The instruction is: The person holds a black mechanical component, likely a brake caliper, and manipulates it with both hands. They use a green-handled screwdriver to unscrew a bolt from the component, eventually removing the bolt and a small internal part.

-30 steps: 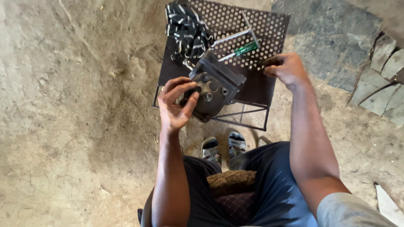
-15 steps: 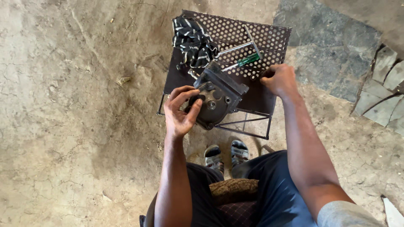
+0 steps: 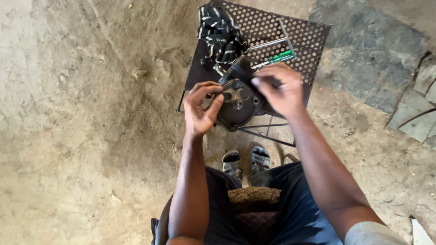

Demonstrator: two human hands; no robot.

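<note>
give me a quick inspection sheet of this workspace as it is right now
surface: small dark perforated metal table on a thin frame, standing on bare dirt ground
job's things: dark round metal machine part, held at the table's near edge
clutter: black-and-white striped cloth, green-handled screwdriver and a grey T-shaped metal tool, all lying on the table
grippers: left hand grips the part's left side; right hand is over its top right, fingertips pinched, what they hold is hidden
cables: nothing seen
surroundings: flat grey stones to the right; the person's sandalled feet below the table
</note>
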